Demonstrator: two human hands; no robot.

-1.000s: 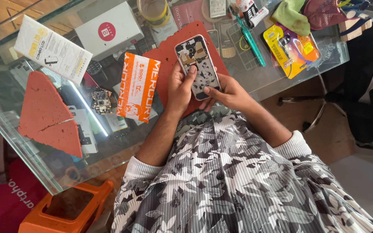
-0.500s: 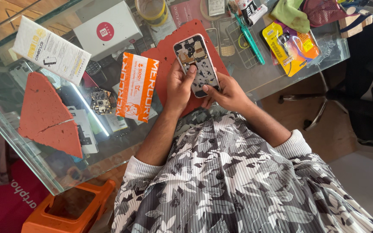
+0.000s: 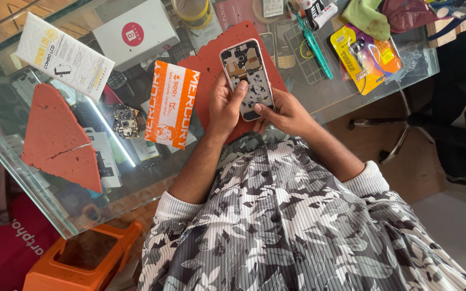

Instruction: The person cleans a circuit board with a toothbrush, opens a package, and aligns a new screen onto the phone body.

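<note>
I see both hands raised just above the near edge of a glass table (image 3: 351, 89), closed around one opened smartphone (image 3: 246, 78) with its back cover off and its internal boards exposed. The left hand (image 3: 223, 108) grips the phone's left edge, thumb laid across the lower part of the open back. The right hand (image 3: 287, 113) grips the lower right corner, thumb tip resting on the bottom of the chassis. The phone is held upright in the frame, over a red work mat (image 3: 211, 70) that lies on the glass. Just left of the left hand lies an orange rectangular packet (image 3: 171, 110) with white print, tilted slightly. Left of that packet I note a small bare circuit board (image 3: 127, 122). At far left, a white rectangular box (image 3: 64, 56) with yellow and dark markings rests at an angle; to its right sits a white square box (image 3: 135, 33) bearing a round red label. A torn red mat piece (image 3: 60, 140), roughly triangular and cracked, lies at near left. On the right side, a yellow blister pack (image 3: 363, 60) lies beside a teal-handled tool (image 3: 314, 46). An orange plastic stool (image 3: 82, 258) stands below the table at near left.
</note>
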